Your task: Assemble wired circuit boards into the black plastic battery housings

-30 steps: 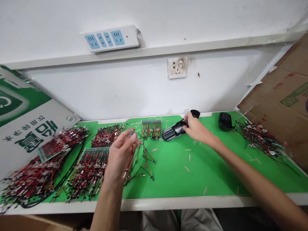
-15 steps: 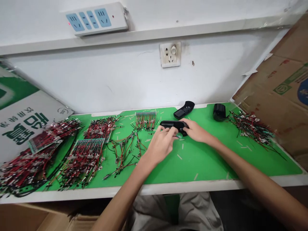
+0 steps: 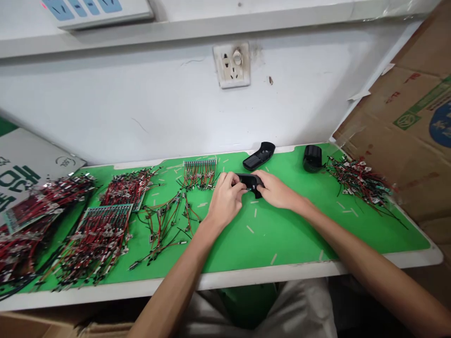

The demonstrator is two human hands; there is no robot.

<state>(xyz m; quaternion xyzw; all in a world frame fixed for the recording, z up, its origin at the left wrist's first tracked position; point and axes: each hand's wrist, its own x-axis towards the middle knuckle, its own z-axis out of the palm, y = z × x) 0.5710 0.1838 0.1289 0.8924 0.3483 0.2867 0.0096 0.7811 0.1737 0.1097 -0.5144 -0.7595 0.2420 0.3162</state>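
Both my hands close around a small black plastic housing point(image 3: 249, 181) in the middle of the green mat point(image 3: 282, 244). My left hand point(image 3: 225, 197) grips its left end, and my right hand point(image 3: 278, 190) covers its right end, hiding most of it. A second black plastic shell point(image 3: 259, 156) lies near the mat's far edge, and a black rounded part point(image 3: 312, 158) sits to its right. Nearest my left hand are a row of red-and-black wires with metal terminals point(image 3: 199, 173) and a loose tangle of wires point(image 3: 162, 230).
Dense wire bundles point(image 3: 93, 244) cover the mat's left side, and another bundle point(image 3: 357, 180) lies at the right. Small pale scraps dot the mat. A wall socket point(image 3: 231, 65) sits above the white back edge, with cardboard point(image 3: 405, 117) at the right.
My left hand has moved right from the wires to join my right hand on the housing. The housing has moved toward me, away from the second shell, and the view has tilted down.
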